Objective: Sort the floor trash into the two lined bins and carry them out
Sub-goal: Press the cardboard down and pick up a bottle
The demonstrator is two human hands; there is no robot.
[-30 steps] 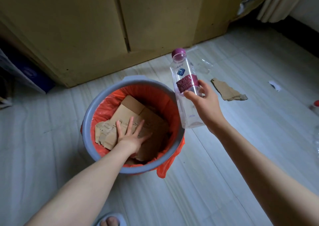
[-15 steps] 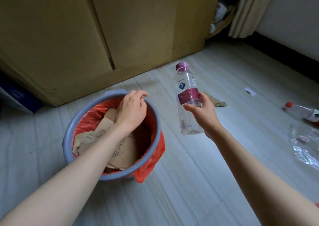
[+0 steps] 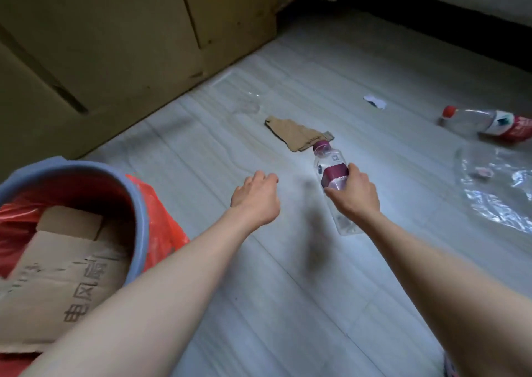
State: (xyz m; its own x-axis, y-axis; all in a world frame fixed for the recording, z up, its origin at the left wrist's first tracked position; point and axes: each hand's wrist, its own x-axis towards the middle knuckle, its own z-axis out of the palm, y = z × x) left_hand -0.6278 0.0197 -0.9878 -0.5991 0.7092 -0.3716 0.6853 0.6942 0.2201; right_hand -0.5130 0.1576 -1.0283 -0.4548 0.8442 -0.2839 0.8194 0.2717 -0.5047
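- My right hand (image 3: 355,193) grips a clear plastic water bottle with a maroon cap and maroon label (image 3: 331,172); my fingers wrap it at the label, cap pointing away from me, the bottle tilted above the pale grey plank floor (image 3: 288,304).
- My left hand (image 3: 256,196) hangs empty over the floor, just left of the bottle, fingers curled loosely inward and touching nothing.
- The round grey-blue plastic bin with a red bag liner (image 3: 138,218) stands at my lower left, beside my left forearm.
- Flattened brown cardboard printed with dark characters (image 3: 63,276) lies inside that bin.
- A torn flat scrap of brown cardboard (image 3: 296,133) lies on the floor just beyond the bottle's cap.
- A second clear plastic bottle with a red cap and red label (image 3: 486,123) lies on its side far to my right.
- A crumpled sheet of clear plastic film (image 3: 495,186) lies near it, closer to me.
- A small white paper scrap (image 3: 374,101) sits farther out on the floor.
- A yellow-brown wooden cabinet (image 3: 129,31) stands behind the bin.
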